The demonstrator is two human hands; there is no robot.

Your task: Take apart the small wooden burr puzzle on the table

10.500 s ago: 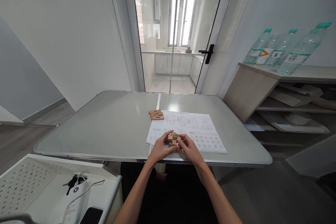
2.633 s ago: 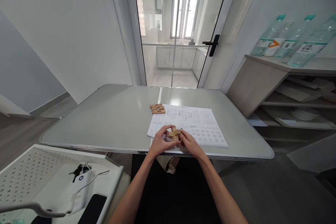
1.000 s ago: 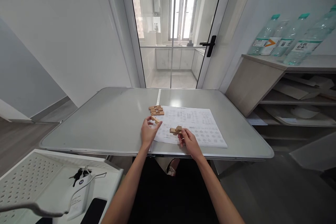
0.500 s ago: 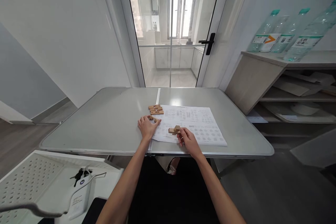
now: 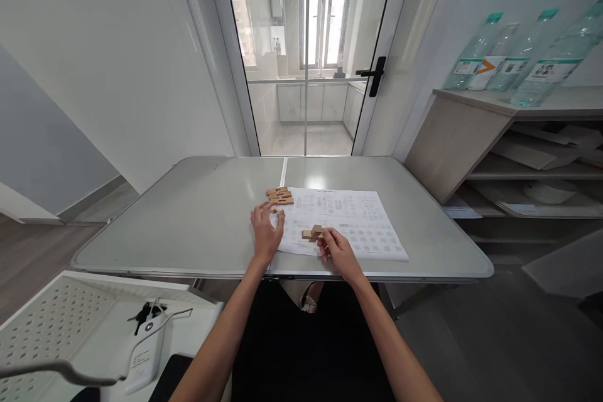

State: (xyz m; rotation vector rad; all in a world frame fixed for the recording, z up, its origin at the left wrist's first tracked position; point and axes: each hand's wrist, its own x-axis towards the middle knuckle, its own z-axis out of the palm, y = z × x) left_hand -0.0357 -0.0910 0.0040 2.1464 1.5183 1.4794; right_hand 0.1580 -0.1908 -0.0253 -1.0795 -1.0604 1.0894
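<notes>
My right hand [image 5: 340, 252] grips a few notched wooden puzzle pieces [image 5: 311, 234] fitted crosswise, held above the printed sheet [image 5: 348, 210]. The fingers curl around their right end and hide part of them. My left hand [image 5: 266, 231] is over the sheet's left edge with thumb and fingers apart. Just beyond its fingertips lies a small wooden piece [image 5: 275, 210], partly covered by the fingers. Behind that, several notched wooden bars [image 5: 281, 195] rest side by side at the sheet's upper left corner.
The grey folding table [image 5: 202, 220] has a raised metal rim and a centre seam. At lower left, a white basket [image 5: 89, 314] holds keys [image 5: 144, 314] and a white power bank [image 5: 146, 352]. Plastic bottles [image 5: 513, 66] stand on a shelf unit [image 5: 466, 132] at right.
My left hand has lifted and turned slightly, its thumb and fingers spreading apart near the small wooden piece. My right hand keeps its hold almost unmoved.
</notes>
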